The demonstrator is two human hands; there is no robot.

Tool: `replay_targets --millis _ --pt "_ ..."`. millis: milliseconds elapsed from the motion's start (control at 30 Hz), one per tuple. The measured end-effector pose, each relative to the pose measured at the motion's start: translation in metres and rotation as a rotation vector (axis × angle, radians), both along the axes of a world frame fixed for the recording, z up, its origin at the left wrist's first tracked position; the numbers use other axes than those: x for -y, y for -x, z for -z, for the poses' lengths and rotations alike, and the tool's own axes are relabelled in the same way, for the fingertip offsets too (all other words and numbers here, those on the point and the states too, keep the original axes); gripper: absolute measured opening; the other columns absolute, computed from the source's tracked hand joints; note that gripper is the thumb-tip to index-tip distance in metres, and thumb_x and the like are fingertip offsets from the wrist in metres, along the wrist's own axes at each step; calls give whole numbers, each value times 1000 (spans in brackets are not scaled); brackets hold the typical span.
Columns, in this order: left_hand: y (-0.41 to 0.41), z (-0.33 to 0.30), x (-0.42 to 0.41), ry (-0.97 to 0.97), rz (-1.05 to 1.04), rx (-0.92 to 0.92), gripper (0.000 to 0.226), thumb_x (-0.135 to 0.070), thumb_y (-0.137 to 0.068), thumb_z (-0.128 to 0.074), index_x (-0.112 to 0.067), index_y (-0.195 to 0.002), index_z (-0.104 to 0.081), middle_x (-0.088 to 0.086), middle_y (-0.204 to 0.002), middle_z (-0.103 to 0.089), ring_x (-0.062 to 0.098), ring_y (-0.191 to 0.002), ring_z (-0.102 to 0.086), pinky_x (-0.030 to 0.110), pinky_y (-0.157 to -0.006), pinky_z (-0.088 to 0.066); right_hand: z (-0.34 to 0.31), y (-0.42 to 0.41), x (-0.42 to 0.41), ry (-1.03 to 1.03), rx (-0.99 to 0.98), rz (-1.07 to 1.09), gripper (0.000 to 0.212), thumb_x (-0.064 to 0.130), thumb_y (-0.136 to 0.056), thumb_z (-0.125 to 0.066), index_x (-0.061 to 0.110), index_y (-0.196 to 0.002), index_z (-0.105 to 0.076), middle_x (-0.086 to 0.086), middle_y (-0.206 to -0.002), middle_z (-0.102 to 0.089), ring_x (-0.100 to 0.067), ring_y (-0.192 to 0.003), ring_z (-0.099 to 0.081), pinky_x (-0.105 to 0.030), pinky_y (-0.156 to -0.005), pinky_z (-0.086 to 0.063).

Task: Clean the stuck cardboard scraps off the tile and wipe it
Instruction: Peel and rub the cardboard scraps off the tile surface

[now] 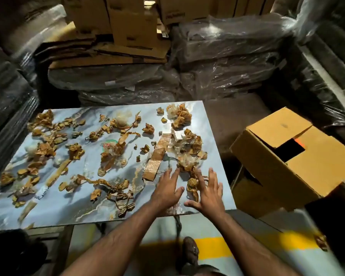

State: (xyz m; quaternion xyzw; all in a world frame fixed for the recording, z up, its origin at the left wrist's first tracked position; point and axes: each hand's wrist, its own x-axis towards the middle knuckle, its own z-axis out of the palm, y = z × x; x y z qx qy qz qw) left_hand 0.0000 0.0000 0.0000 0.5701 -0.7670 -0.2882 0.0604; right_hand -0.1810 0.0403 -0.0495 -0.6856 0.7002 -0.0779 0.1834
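So the tile (pixel 54 198) is lying flat and taking up most of the view, glossy blue-grey marble look, and it's absolutely covered in scraps (pixel 48 140) from the far left corner across to the right edge. Both hands are working near the front right corner: the left hand (pixel 166 191) is lying flat with fingers spread on the bare glaze, and the right hand (pixel 210 194) is doing the same just beside it, fingers straight and splayed, neither one actually gripping anything yet. A crumpled wad (pixel 193 186) is sitting between them, touching or nearly touching the right fingers, and a taped strip (pixel 154 162) is running diagonally just past the left fingertips. My guess on handling: the crumpled bits are looking light and papery and should just sweep along the slick surface, while the flat taped strip is probably glued down and will want peeling from a lifted corner, pinched low so it isn't tearing. The clear film mixed in is going to be floppy and clingy. The tile itself is stiff, likely heavy and chip-prone, so I'd be leaving it flat and not pressing hard near the overhanging front edge. An open box (pixel 283 166) is waiting just off the right edge, seems like the obvious place for dumping the junk.
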Motion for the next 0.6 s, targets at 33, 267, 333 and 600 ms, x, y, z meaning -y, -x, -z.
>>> replay_targets --millis 33,267,333,600 --pt "7 2 11 -8 4 39 78 -37 -96 -52 -28 -157 -3 11 -163 -1 31 -150 -5 47 -120 -18 3 0 7 -19 -9 -19 121 97 -62 -38 40 -152 20 -14 -161 20 -35 -150 15 -59 -116 -6" --pt "38 13 78 50 170 273 91 -27 -92 -61 -44 -153 4 14 -160 24 37 -148 16 56 -121 -6 19 6 19 171 34 -173 50 49 -81 -56 21 -122 -52 -10 -123 -43 -38 -116 -45 -51 -110 -23" --pt "40 12 90 60 213 335 86 -25 -91 -62 -42 -154 -5 14 -161 20 38 -148 14 55 -121 -3 20 13 18 203 96 -179 42 38 -79 -60 17 -114 -53 -7 -113 -42 -34 -105 -43 -52 -104 -32" --pt "35 30 80 17 96 32 50 -25 -90 -64 -33 -136 -45 8 -143 -36 26 -129 -41 42 -110 -39 18 20 17 290 358 33 58 12 -73 -59 16 -127 -37 -13 -135 -34 -37 -118 -43 -52 -103 -41"
